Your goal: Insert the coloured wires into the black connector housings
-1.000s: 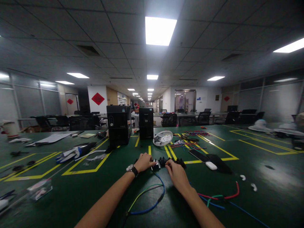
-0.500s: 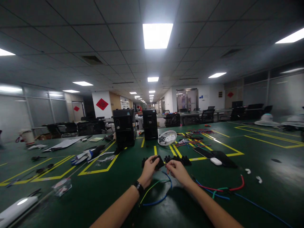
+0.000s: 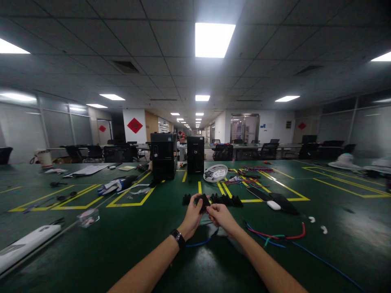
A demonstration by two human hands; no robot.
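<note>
My left hand (image 3: 192, 215), a dark watch on its wrist, grips a small black block (image 3: 203, 203) between thumb and fingers. My right hand (image 3: 220, 215) is closed in a pinch at the block's right lower edge; whatever sits between its fingertips is too small to make out. Just beyond both hands lies a row of black ribbed parts (image 3: 226, 200). Below them a blue wire (image 3: 203, 243) curves over the green table, partly hidden by my hands.
Two black computer towers (image 3: 163, 156) stand ahead, beside a white round basket-like part (image 3: 216, 173). Red, blue and green wires (image 3: 275, 236), a white case (image 3: 273, 205) and earbuds (image 3: 324, 230) lie rightward. Gloves (image 3: 114, 186), a clear box (image 3: 88, 217) and a white device (image 3: 29, 246) are leftward.
My right hand has moved left and met the black block in my left hand; before, a gap lay between them. The view has shifted slightly.
</note>
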